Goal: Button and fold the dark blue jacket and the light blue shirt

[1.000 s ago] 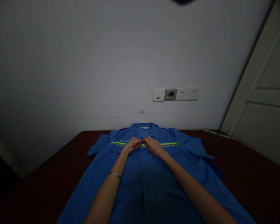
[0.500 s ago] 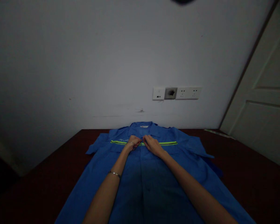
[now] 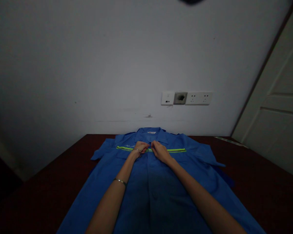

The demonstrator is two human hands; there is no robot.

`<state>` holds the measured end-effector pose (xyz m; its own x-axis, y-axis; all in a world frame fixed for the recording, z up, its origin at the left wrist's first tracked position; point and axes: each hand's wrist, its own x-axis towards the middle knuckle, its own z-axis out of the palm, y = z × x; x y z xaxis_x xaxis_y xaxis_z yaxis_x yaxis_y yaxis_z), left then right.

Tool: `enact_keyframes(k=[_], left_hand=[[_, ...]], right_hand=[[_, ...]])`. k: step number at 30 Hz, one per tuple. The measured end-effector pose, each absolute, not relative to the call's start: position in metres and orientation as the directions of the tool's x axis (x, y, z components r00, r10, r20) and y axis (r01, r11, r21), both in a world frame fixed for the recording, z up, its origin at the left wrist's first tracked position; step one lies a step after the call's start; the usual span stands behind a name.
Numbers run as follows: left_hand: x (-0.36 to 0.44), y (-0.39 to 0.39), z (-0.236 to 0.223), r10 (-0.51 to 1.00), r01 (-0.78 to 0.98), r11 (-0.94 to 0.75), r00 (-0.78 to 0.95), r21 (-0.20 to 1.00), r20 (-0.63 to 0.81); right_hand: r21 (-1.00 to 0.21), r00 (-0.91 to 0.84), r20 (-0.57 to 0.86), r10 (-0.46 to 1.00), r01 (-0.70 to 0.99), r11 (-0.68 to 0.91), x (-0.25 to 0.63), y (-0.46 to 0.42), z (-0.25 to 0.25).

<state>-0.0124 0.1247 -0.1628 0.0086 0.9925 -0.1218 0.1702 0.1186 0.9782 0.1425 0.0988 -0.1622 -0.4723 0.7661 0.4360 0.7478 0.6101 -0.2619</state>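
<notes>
A blue work shirt (image 3: 158, 191) with a yellow-green reflective chest stripe (image 3: 177, 150) lies flat, front up, on a dark red-brown table (image 3: 266, 182), collar toward the wall. Both my hands meet at the shirt's front placket just below the collar. My left hand (image 3: 139, 148), with a ring and a thin wrist bangle, has its fingers curled and pinched on the cloth. My right hand (image 3: 160, 151) is also closed, pinching the placket from the other side. The fingertips are small and dim, so what lies between them is unclear.
The table's far edge stands against a white wall with a row of sockets and a switch (image 3: 187, 97). A white panelled door (image 3: 280, 110) is at the right. A thin pale strip (image 3: 230, 141) lies on the table near the door.
Both hands stay pinched at the same spot on the placket. The view has shifted slightly; no clear movement of the shirt.
</notes>
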Motion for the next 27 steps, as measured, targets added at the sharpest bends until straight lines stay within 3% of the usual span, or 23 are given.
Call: enact_keyframes(k=[6,10,16,23,27], left_hand=[[-0.011,0.121,-0.161,0.996,0.133,0.085,0.026,0.987,-0.089],[-0.024,0.120,-0.157,0.991,0.244,0.029,0.119,0.969,-0.059],[-0.046,0.126,-0.152,0.997,0.610,-0.075,0.075,0.789,0.037],[-0.030,0.128,-0.157,0.944,0.709,-0.324,0.198,0.626,0.264],[-0.030,0.129,-0.159,0.925,0.699,-0.374,0.235,0.610,0.297]], right_hand=[[-0.198,-0.436,0.446,0.782,0.804,0.561,0.140,0.092,-0.157],[-0.227,-0.404,0.478,0.780,0.801,0.554,0.140,0.093,-0.161],[-0.314,-0.393,0.535,0.748,0.729,0.608,0.142,0.099,-0.166],[-0.446,-0.339,0.603,0.722,0.608,0.657,0.142,0.110,-0.177],[-0.495,-0.318,0.602,0.733,0.572,0.655,0.142,0.112,-0.178]])
